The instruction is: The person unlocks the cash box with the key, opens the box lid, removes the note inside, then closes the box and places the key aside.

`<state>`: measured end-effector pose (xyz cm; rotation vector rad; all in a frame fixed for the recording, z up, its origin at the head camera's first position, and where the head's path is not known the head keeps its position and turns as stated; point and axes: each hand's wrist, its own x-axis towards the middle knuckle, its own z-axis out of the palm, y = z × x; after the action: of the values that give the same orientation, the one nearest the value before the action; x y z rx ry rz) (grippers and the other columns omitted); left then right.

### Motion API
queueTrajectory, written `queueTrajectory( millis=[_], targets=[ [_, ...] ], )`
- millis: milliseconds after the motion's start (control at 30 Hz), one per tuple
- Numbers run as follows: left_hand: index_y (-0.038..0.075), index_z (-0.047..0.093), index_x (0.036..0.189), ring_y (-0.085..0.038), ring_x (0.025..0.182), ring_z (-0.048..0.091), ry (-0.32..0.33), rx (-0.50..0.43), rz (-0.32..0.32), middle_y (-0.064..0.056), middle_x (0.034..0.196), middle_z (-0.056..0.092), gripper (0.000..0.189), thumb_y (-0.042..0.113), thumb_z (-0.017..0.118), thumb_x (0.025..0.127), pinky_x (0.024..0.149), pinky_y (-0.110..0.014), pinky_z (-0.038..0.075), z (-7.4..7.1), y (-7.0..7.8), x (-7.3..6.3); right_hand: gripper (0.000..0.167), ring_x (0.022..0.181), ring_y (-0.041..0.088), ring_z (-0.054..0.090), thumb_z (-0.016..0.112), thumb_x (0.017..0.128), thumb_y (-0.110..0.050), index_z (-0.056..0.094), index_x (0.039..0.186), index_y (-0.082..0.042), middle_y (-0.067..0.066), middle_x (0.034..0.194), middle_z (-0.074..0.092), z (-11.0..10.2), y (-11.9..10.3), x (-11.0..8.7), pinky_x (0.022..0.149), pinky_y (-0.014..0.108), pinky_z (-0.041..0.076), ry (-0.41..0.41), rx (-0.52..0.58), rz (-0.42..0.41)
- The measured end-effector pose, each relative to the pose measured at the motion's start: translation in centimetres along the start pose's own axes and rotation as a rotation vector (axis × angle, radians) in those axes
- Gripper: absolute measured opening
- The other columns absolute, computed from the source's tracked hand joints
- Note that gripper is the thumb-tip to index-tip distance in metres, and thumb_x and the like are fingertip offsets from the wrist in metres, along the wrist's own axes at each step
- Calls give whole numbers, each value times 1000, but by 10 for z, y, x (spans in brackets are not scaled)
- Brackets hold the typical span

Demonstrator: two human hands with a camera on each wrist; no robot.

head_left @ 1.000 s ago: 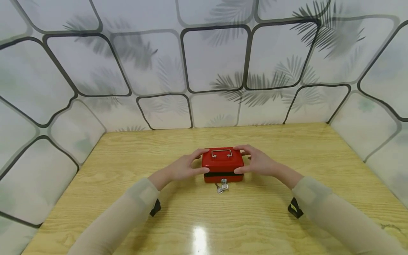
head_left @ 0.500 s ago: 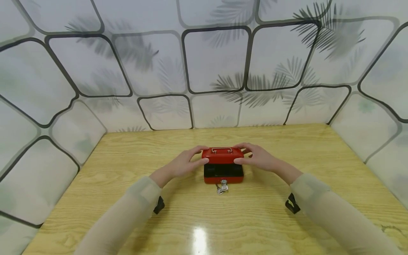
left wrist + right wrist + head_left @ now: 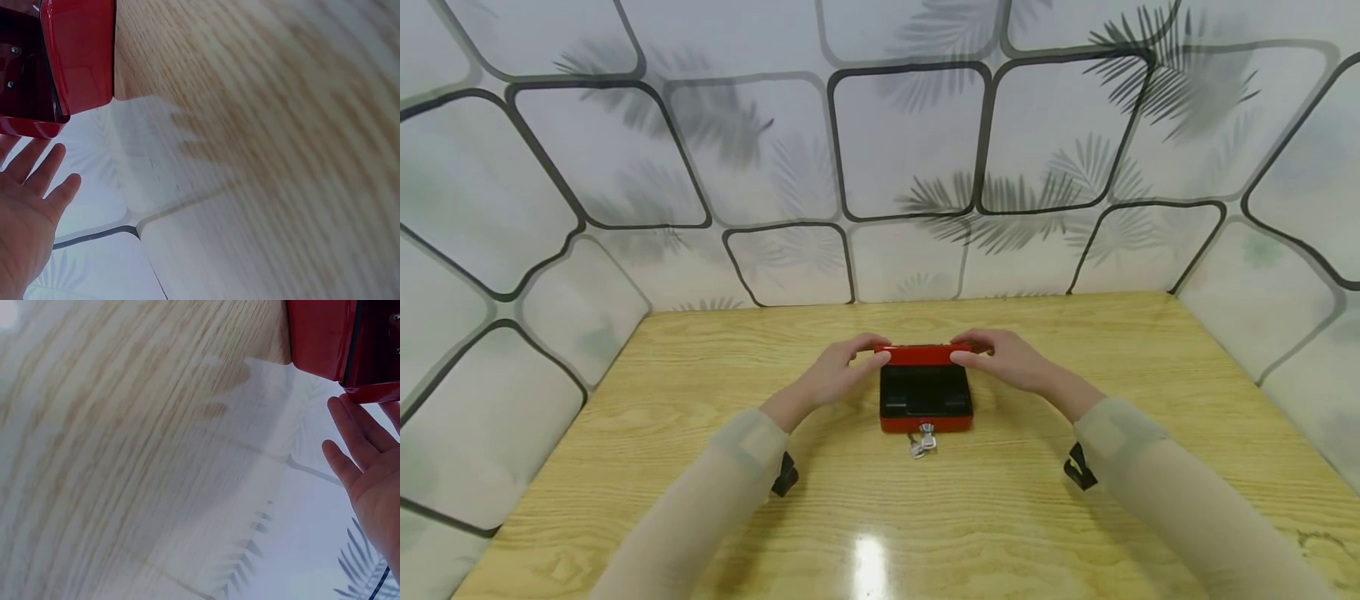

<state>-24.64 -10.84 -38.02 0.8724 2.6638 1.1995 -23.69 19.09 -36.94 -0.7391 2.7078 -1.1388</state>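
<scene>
A small red cash box [image 3: 891,425] sits on the table with its lid [image 3: 922,356] swung up and back. A black tray [image 3: 925,398] shows inside the base. My left hand [image 3: 833,373] holds the lid's left end between thumb and fingers, and my right hand [image 3: 1017,363] holds the right end likewise. Two keys [image 3: 922,443] hang at the front lock, one in it. In the left wrist view, fingers [image 3: 44,165] lie along the lid's edge, the lid's red inside facing the camera. The right wrist view shows fingers [image 3: 356,434] at the lid's other end.
The wooden table [image 3: 700,358] stretches around the box. A patterned fabric wall [image 3: 910,142] closes off the back and both sides. Black straps [image 3: 1080,468] hang beneath the sleeves.
Both hands have lifted the lid from slightly ajar and tilted it backward, uncovering the black tray. The box base and keys have stayed in place.
</scene>
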Motion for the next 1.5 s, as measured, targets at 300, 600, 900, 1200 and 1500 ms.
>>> queueTrajectory(
  millis=[300, 600, 900, 1200, 1500],
  targets=[
    [9, 64, 120, -20, 111, 59, 79, -14, 33, -3, 116, 66, 36, 37, 52, 101, 101, -42, 43, 1, 1, 5, 46, 109, 30, 58, 57, 96, -43, 65, 123, -7, 9, 114, 66, -2, 0, 3, 95, 53, 42, 63, -85, -5],
    [11, 68, 107, -20, 101, 65, 189, -6, 47, -1, 99, 70, 34, 39, 51, 101, 91, -42, 50, 1, 1, 15, 39, 93, 28, 64, 60, 96, -42, 74, 103, -7, 8, 99, 71, -4, 2, 13, 85, 50, 49, 207, -147, -31],
    [9, 69, 106, -20, 95, 66, 292, -3, 29, -4, 99, 71, 30, 35, 57, 99, 87, -39, 51, -5, 6, 31, 41, 65, 21, 52, 58, 95, -47, 71, 86, -9, 11, 76, 67, -7, -1, 26, 62, 37, 41, 309, -140, 21],
    [10, 69, 105, -19, 86, 64, 307, -15, -5, -5, 95, 71, 28, 34, 56, 99, 79, -40, 50, -9, 7, 40, 45, 68, 20, 58, 54, 97, -50, 74, 95, -9, 9, 80, 70, -9, -2, 36, 64, 39, 45, 318, -146, 74],
    [9, 68, 103, -24, 84, 65, 311, -37, -21, -6, 91, 71, 29, 35, 56, 100, 77, -40, 50, -9, 5, 43, 47, 73, 27, 64, 55, 96, -51, 75, 94, -8, 6, 86, 72, -9, -1, 39, 68, 42, 49, 324, -143, 82]
  ],
)
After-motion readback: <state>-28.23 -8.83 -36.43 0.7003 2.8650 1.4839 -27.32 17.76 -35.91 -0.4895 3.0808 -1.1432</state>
